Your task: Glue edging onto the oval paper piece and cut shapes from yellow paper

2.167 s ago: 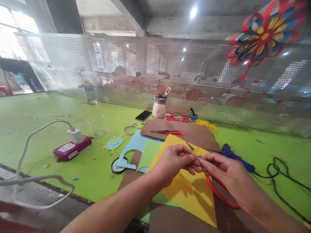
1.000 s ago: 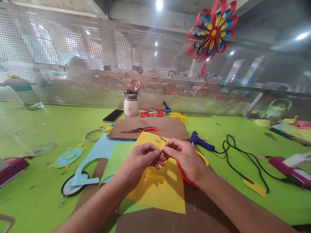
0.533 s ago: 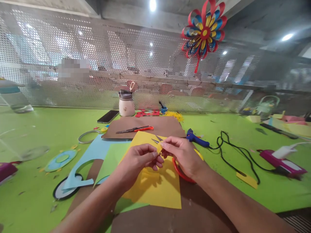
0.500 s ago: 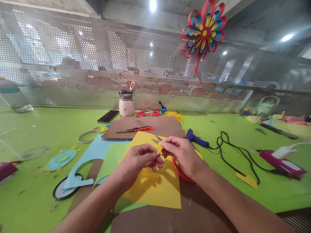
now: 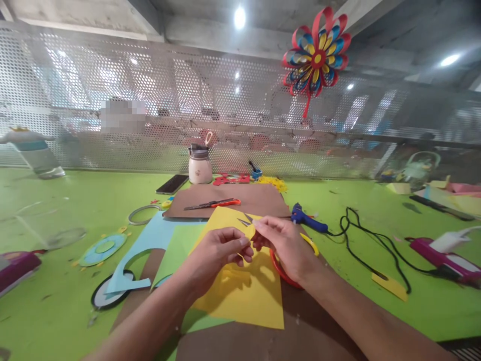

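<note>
My left hand (image 5: 220,250) and my right hand (image 5: 285,243) meet fingertip to fingertip over a yellow paper sheet (image 5: 244,296). Both pinch a small yellow paper piece (image 5: 251,230). Two grey pointed blade tips (image 5: 246,219) stick out just beyond the fingers; which hand holds them I cannot tell. A red ring (image 5: 280,271) lies partly hidden under my right hand. The yellow sheet rests on light green paper (image 5: 176,248) and brown card (image 5: 308,326).
Red-handled scissors (image 5: 214,204) lie on a brown sheet (image 5: 259,198) farther back. A blue glue gun (image 5: 308,219) with a black cord (image 5: 376,250) is to the right. Behind stand a phone (image 5: 172,184), a white jar (image 5: 200,165) and a mesh wall. Blue cut-outs (image 5: 143,245) lie left.
The camera view swung right and then steadied. Both hands stayed pinched together over the yellow sheet, shifting only slightly.
</note>
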`<control>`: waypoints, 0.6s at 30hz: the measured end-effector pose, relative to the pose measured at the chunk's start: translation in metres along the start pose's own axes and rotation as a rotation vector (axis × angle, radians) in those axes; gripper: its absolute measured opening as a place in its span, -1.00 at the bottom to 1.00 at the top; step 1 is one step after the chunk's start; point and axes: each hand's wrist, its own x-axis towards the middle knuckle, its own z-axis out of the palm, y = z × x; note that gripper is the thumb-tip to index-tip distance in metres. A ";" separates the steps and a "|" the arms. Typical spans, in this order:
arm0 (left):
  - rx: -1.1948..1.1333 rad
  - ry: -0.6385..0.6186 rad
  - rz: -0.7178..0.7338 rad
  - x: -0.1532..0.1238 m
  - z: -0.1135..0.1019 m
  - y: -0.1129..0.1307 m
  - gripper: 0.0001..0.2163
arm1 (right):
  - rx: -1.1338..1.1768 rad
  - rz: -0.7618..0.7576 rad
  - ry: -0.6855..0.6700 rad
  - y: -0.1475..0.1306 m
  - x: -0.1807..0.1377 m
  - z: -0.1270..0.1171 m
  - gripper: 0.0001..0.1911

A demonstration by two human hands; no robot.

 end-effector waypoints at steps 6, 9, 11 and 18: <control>-0.178 -0.091 -0.037 -0.002 -0.001 0.002 -0.87 | 0.068 0.035 -0.240 -0.004 0.003 -0.015 -0.79; -0.219 -0.127 -0.039 -0.004 0.000 0.004 -0.88 | 0.072 0.027 -0.373 -0.009 0.004 -0.024 -0.78; -0.244 -0.157 -0.050 -0.005 0.001 0.005 -0.88 | 0.083 0.037 -0.438 -0.013 0.004 -0.028 -0.76; -0.267 -0.206 -0.092 -0.004 0.001 0.002 -0.90 | 0.052 0.018 -0.448 -0.009 0.003 -0.027 -0.87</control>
